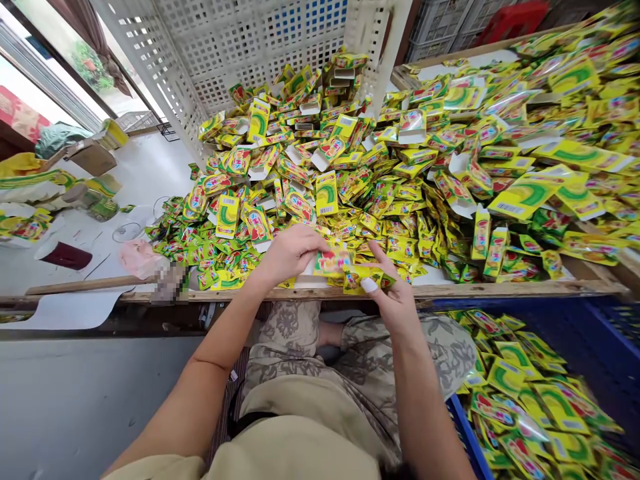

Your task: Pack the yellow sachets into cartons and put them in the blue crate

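Close to the table's front edge, my left hand [293, 252] is closed on the left end of a small printed carton [331, 261], yellow and green with bright lettering. My right hand [397, 297] pinches a shiny yellow sachet [356, 280] between thumb and fingers, right against the carton's right end. Whether the sachet's tip is inside the carton I cannot tell. Just beyond my hands lies a heap of loose sachets [390, 247] mixed with small cartons [327, 192], some with open flaps.
A white plastic crate [200, 40] lies tipped at the back, cartons spilling from it. At lower right, a blue crate [467, 433] holds many filled-looking packs. A wooden rim [480, 290] edges the table. A dark red cup [63, 255] lies at left.
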A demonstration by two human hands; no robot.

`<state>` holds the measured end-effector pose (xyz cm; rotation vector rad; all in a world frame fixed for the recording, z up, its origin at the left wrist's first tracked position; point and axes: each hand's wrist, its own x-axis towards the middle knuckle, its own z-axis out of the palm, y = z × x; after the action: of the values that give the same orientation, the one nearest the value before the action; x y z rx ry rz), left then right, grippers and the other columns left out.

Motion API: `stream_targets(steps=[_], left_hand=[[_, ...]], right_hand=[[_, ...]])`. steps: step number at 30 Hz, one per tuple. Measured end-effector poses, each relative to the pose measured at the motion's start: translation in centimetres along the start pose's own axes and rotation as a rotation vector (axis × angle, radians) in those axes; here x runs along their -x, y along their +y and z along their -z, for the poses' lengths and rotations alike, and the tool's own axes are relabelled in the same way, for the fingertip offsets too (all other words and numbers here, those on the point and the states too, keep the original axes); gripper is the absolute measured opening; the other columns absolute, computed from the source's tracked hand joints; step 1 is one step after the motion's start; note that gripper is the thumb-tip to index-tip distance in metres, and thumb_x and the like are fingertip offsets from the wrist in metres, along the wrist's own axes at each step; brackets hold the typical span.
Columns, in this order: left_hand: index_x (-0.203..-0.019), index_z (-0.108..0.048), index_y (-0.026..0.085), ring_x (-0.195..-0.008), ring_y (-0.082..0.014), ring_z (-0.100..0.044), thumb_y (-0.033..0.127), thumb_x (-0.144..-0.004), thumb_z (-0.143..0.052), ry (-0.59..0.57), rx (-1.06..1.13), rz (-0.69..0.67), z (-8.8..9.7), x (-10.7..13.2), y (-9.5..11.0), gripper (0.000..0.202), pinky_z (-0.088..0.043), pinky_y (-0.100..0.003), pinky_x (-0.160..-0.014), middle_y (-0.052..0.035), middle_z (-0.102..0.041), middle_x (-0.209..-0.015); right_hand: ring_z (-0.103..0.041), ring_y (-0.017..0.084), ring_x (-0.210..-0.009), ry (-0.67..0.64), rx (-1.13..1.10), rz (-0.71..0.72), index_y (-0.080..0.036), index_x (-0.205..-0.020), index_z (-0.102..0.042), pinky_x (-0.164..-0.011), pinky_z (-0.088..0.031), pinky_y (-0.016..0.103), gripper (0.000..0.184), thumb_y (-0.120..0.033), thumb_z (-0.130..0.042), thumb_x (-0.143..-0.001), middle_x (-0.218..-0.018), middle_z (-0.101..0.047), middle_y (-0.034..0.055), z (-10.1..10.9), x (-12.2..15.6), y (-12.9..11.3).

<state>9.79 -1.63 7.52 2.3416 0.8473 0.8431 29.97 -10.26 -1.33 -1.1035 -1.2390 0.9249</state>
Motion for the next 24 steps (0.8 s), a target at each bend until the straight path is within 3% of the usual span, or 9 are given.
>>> stream_targets(steps=[2, 4, 6, 9, 11, 15, 19, 24], left_hand=[[-0.081, -0.072, 0.025, -0.083, -0.0201, -0.063, 0.023, -0.081, -0.056, -0.096, 0.128, 0.045, 0.7, 0.7, 0.8, 0.016, -0.047, -0.037, -0.084, -0.0047, -0.07, -0.082], [-0.086, -0.071, 0.022, -0.079, -0.0192, -0.065, 0.029, -0.08, -0.061, -0.076, 0.286, 0.153, 0.7, 1.3, 0.8, 0.014, -0.05, -0.034, -0.079, -0.0061, -0.071, -0.082], [-0.098, -0.068, 0.02, -0.084, -0.0191, -0.066, 0.036, -0.079, -0.063, 0.043, 0.501, 0.264, -0.2, 2.0, 0.3, 0.025, -0.052, -0.032, -0.077, -0.0086, -0.07, -0.091], [-0.105, -0.061, 0.02, -0.095, -0.0195, -0.064, 0.045, -0.075, -0.067, 0.311, 0.782, 0.346, -3.1, 3.5, -1.0, 0.04, -0.051, -0.032, -0.083, -0.0108, -0.066, -0.106], [-0.103, -0.06, 0.02, -0.094, -0.0183, -0.063, 0.04, -0.065, -0.077, 0.403, 0.832, 0.404, -5.5, 4.5, -1.8, 0.047, -0.051, -0.031, -0.084, -0.0089, -0.064, -0.106], [-0.099, -0.062, 0.016, -0.087, -0.0169, -0.063, 0.034, -0.068, -0.074, 0.532, 0.722, 0.542, -8.5, 6.1, -3.5, 0.038, -0.051, -0.032, -0.082, -0.0071, -0.065, -0.095], [-0.097, -0.066, 0.016, -0.081, -0.017, -0.061, 0.03, -0.071, -0.071, 0.363, 0.515, 0.503, -8.5, 7.1, -4.8, 0.029, -0.05, -0.031, -0.078, -0.0063, -0.064, -0.089], [-0.103, -0.067, 0.019, -0.088, -0.0204, -0.061, 0.03, -0.076, -0.066, 0.246, 0.475, 0.441, -8.3, 7.4, -5.1, 0.03, -0.049, -0.034, -0.084, -0.0075, -0.067, -0.092]], right_hand=[[-0.053, 0.03, -0.118, -0.175, -0.044, -0.078, -0.024, -0.095, -0.072, -0.101, -0.04, 0.049, 0.028, -0.042, -0.069, -0.073, -0.119, -0.064, 0.0086, 0.0, -0.2, 0.4], [-0.061, 0.029, -0.105, -0.242, -0.147, -0.164, -0.024, -0.094, -0.072, -0.092, -0.048, 0.048, 0.031, -0.045, -0.07, -0.071, -0.105, -0.07, 0.007, -0.9, -0.2, 1.3], [-0.065, 0.028, -0.095, -0.149, -0.275, -0.239, -0.024, -0.098, -0.07, -0.083, -0.053, 0.046, 0.038, -0.05, -0.068, -0.071, -0.096, -0.071, 0.0062, -2.4, 0.0, 2.1], [-0.066, 0.027, -0.089, 0.055, -0.42, -0.309, -0.023, -0.105, -0.066, -0.074, -0.055, 0.043, 0.047, -0.054, -0.065, -0.07, -0.094, -0.07, 0.0072, -4.6, 0.3, 2.9], [-0.066, 0.027, -0.088, 0.09, -0.443, -0.334, -0.022, -0.105, -0.065, -0.072, -0.055, 0.04, 0.046, -0.054, -0.064, -0.071, -0.094, -0.069, 0.0081, -5.5, 0.4, 3.2], [-0.064, 0.025, -0.091, 0.047, -0.32, -0.319, -0.021, -0.103, -0.064, -0.077, -0.052, 0.038, 0.036, -0.046, -0.06, -0.078, -0.093, -0.068, 0.0078, -5.2, 0.6, 3.6], [-0.061, 0.021, -0.094, 0.192, -0.077, -0.118, -0.022, -0.099, -0.065, -0.087, -0.047, 0.037, 0.025, -0.037, -0.062, -0.08, -0.094, -0.067, 0.0042, -3.3, 0.1, 2.4], [-0.06, 0.02, -0.089, 0.137, 0.191, 0.154, -0.025, -0.102, -0.062, -0.081, -0.047, 0.034, 0.021, -0.03, -0.062, -0.081, -0.096, -0.065, 0.0035, -2.9, -1.9, -0.7]])
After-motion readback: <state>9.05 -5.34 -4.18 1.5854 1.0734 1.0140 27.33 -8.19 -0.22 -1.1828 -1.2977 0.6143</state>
